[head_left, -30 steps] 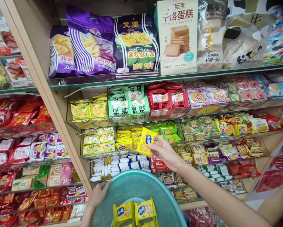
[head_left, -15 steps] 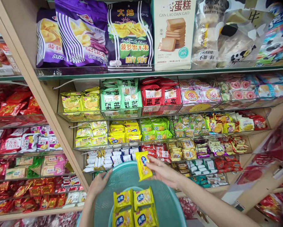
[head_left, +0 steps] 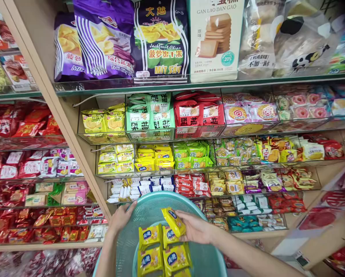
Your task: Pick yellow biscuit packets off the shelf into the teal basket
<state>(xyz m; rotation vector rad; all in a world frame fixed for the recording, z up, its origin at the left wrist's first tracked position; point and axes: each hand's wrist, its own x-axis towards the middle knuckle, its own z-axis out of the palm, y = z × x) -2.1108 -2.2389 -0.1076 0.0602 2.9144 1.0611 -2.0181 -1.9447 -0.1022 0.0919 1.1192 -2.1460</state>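
Observation:
My left hand (head_left: pixel 122 218) grips the upper left rim of a teal plastic basket (head_left: pixel 126 246). In my right hand (head_left: pixel 194 227) is a yellow snack packet (head_left: pixel 173 222), held tilted over the basket by its right side. Below it, inside the basket, several yellow packets (head_left: pixel 150 261) with blue labels lie in two columns. The held packet partly covers the upper right one of these.
Shelves ahead hold rows of small wrapped snacks, with yellow packets (head_left: pixel 155 157) in one compartment. Large purple bags (head_left: pixel 106 42) and a biscuit box (head_left: pixel 215 42) stand on the top shelf. A wooden upright (head_left: pixel 54 107) divides off the left shelves of red packets.
My right hand has lowered the yellow packet from near the basket's far rim to just above the packets inside. The view has shifted slightly. My left hand stays on the rim.

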